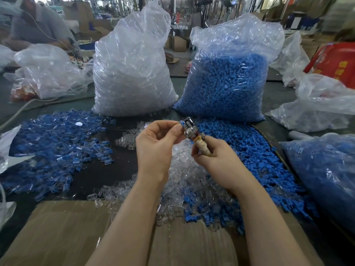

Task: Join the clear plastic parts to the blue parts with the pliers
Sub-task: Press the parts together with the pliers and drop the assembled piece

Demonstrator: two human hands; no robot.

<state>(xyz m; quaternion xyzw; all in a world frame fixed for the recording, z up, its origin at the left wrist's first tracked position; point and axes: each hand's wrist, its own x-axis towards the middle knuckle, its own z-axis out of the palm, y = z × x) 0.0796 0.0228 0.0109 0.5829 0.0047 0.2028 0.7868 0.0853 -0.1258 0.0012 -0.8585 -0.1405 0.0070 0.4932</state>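
1. 1 part is in the press step: left hand (155, 144) pinches a blue-and-clear part (181, 124) at the head of the pliers (191, 129).
2. Right hand (217, 160) is clamped round the wrapped pliers handles, held above the counter (99, 169).
3. Next move, as I read it: squeeze to seat, then drop it on the joined pile (55, 146) at left.
4. Loose clear parts (184, 179) lie under the hands, loose blue parts (247, 150) to the right.
5. Clear-parts bag (132, 73) and blue-parts bag (228, 79) stand behind; neither blocks the reach.
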